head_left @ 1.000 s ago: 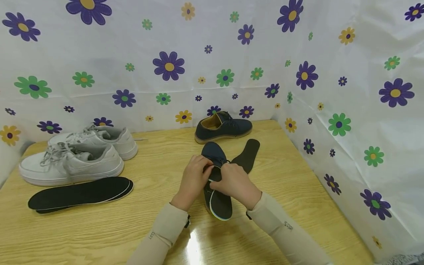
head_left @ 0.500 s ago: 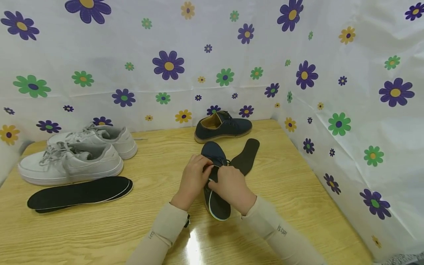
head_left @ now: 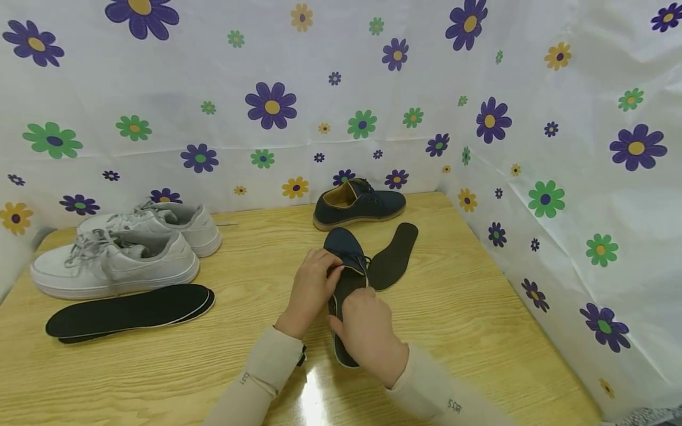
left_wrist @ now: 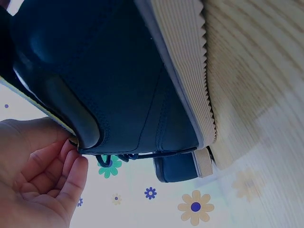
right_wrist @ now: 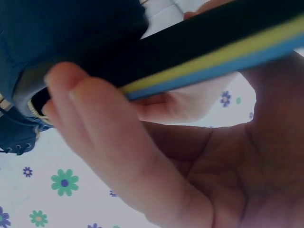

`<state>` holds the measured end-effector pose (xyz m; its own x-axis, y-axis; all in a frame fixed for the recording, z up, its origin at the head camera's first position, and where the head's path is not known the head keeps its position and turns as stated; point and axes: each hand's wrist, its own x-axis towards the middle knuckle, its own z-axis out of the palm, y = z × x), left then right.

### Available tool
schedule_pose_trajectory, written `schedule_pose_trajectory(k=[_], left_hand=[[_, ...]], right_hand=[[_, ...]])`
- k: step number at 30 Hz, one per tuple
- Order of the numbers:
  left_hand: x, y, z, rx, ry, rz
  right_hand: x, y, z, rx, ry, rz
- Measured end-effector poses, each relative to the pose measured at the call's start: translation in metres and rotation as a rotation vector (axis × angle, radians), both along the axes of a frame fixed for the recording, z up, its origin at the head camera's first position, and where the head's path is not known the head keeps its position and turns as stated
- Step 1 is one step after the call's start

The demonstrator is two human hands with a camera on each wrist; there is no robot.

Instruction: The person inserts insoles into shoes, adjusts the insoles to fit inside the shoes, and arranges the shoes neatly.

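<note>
A navy lace-up shoe [head_left: 342,241] lies toe away from me at the middle of the table. My left hand [head_left: 309,290] pinches the edge of its upper near the laces between thumb and fingers; the left wrist view shows this at the opening of the shoe [left_wrist: 118,80]. A dark insole [head_left: 347,286] runs into the shoe, its front part hidden under the upper. Over the insole's rear half, my right hand [head_left: 370,331] grips it, thumb on the left side. In the right wrist view the insole [right_wrist: 218,52] has a yellow and blue layered edge.
Behind stands the other navy shoe [head_left: 367,206]. A loose dark insole [head_left: 394,255] lies right of the held shoe. Two white sneakers [head_left: 112,269] stand at the left, with stacked black insoles [head_left: 128,310] before them. A flowered sheet [head_left: 213,71] borders the table [head_left: 240,260].
My right hand has moved back toward me along the insole, away from the shoe's laces. The insole's heel end now lies lower and closer in line with the shoe. My left hand keeps its place.
</note>
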<state>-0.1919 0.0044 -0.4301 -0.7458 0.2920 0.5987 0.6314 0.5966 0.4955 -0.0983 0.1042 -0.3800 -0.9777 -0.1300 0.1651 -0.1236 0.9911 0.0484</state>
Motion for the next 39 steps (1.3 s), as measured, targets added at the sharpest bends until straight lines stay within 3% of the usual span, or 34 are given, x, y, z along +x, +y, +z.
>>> schedule_pose_trajectory(k=[4, 9, 16, 25, 33, 39], left_hand=[[0.0, 0.0, 0.0, 0.0, -0.001, -0.002], [0.0, 0.001, 0.0, 0.005, -0.004, 0.001], [-0.001, 0.001, 0.0, 0.015, 0.001, 0.007], [0.0, 0.001, 0.0, 0.01, -0.011, 0.0], [-0.001, 0.0, -0.001, 0.014, -0.019, -0.004], [0.0, -0.001, 0.0, 0.01, -0.021, -0.012]], right_hand=[[0.014, -0.003, 0.0, 0.052, 0.015, -0.021], [0.024, -0.004, 0.001, -0.062, -0.033, -0.033], [0.023, 0.001, 0.002, -0.159, 0.074, 0.011], [0.013, 0.01, 0.012, -0.36, -0.03, 0.111], [-0.006, 0.009, 0.014, -0.322, -0.043, 0.102], [-0.02, 0.008, 0.011, -0.397, -0.07, 0.075]])
